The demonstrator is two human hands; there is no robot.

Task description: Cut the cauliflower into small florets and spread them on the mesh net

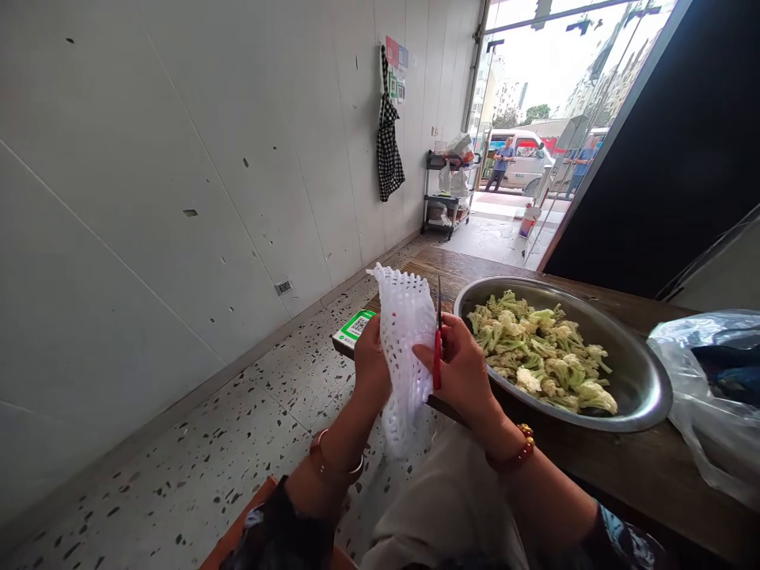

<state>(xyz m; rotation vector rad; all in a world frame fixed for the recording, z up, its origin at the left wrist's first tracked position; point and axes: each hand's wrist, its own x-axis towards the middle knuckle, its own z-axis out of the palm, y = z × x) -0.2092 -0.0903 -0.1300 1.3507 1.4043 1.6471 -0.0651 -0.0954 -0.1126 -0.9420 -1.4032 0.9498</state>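
A white foam mesh sleeve (407, 317) hangs in front of me, its lower end dangling above my lap. My left hand (371, 360) is closed on the sleeve's left side, with part of the fingers hidden behind it. In my right hand (466, 368) is a small red-handled knife (438, 360), its narrow blade pointing up. The right thumb also presses against the sleeve's right side. Just right of that hand, a large steel basin (644, 380) holds many cauliflower florets (540, 340).
The basin stands on a dark wooden table (451, 261). A QR-code sign (356, 326) lies at its left corner, and a clear plastic bag (682, 348) is on the right. Farther off are a cart (436, 198), a checked apron (390, 150) and a glass doorway.
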